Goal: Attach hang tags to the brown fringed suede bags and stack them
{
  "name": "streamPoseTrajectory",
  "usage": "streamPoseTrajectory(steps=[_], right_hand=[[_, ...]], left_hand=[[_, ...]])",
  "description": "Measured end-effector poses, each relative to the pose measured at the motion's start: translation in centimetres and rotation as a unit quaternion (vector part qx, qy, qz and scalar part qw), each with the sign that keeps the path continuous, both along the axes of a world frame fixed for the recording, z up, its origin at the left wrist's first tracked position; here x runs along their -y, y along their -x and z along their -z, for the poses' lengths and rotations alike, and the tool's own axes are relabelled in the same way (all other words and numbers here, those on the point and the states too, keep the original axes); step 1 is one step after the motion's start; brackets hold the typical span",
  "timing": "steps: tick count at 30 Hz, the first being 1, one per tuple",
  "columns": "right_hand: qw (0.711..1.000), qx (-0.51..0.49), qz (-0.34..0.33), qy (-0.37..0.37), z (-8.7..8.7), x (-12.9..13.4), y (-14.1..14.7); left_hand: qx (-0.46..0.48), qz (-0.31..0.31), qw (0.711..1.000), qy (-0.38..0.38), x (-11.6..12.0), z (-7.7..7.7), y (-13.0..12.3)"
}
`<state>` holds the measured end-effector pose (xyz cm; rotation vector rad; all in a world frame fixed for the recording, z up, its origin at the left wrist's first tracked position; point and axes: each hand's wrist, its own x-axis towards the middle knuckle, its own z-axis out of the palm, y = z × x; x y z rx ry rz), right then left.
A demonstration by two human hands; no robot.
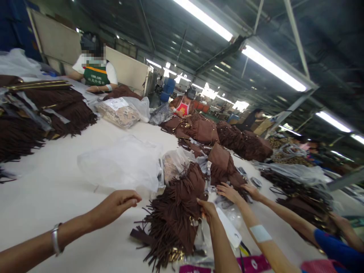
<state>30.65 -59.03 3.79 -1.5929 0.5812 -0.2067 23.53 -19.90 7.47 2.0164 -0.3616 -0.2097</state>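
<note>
A dark brown fringed bag (182,204) lies on the white table, its strips spread out and some gold-coloured metal parts at its near end. My right hand (208,210) pinches the bag's right edge between thumb and fingers. To the left of the bag, my left hand (122,203) hovers over the table with thumb and fingers apart and nothing in it; a silver bangle circles the wrist. Just beyond the bag lie a clear plastic packet (173,163) with tan patterned contents and a large translucent plastic bag (119,163).
At my right, a co-worker's hands (231,194) touch another brown fringed bag (222,163). Brown bag piles stand at the left (54,102) and far side (204,131). A labelled packet (119,112) lies farther back. Other people work across the table (65,170).
</note>
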Motion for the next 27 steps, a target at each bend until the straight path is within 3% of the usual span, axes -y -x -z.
streamPoseTrajectory(steps=[4,8,10,13,16,21,27], right_hand=[[0.993,-0.05,-0.08,-0.071,-0.8,0.6,1.9],[0.983,-0.004,-0.129,-0.128,-2.0,-1.4,6.4],[0.979,-0.008,-0.138,-0.148,-1.4,-2.8,9.7],[0.973,-0.047,-0.155,-0.165,1.0,-4.4,14.6],[0.971,-0.049,-0.129,-0.195,2.9,-5.1,17.4],[0.961,-0.031,-0.006,-0.275,1.9,-5.4,16.5],[0.963,-0.035,0.048,-0.263,1.3,-6.5,13.5]], left_hand=[[-0.059,0.004,0.994,0.087,4.8,0.7,-2.3],[-0.083,-0.037,0.987,0.132,7.3,1.5,-4.5],[-0.074,-0.032,0.99,0.113,7.8,1.8,-5.0],[-0.076,-0.006,0.995,0.064,8.5,2.8,-4.3],[-0.084,0.014,0.996,0.004,9.2,4.4,-2.7],[-0.056,0.056,0.992,-0.093,10.3,6.2,-1.0],[-0.077,0.048,0.994,-0.064,9.8,6.1,-1.1]])
